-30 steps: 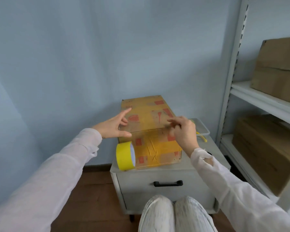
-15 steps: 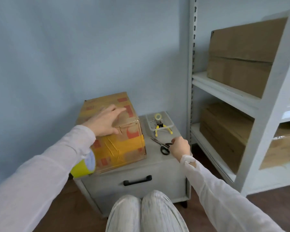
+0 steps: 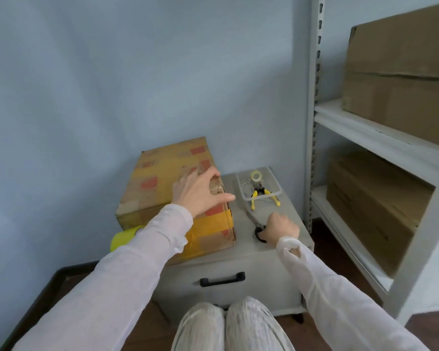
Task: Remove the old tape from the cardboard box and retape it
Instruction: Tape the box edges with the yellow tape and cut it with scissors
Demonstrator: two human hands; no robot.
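Note:
A cardboard box with yellow tape and red marks sits on a grey cabinet. My left hand rests flat on the box's top near its right edge, fingers spread. To the right, my right hand curls round the black handles of a pair of scissors that lie on the cabinet top. A yellow tape roll shows at the box's front left, partly hidden by my left sleeve.
A clear tray behind the scissors holds yellow-handled pliers and a small tape roll. A white shelf rack with brown boxes stands close on the right. A blue wall lies behind.
My right hand left the box top, moved right and down to the scissors and closed on their handles. My left hand slid toward the box's right edge. The view swung right.

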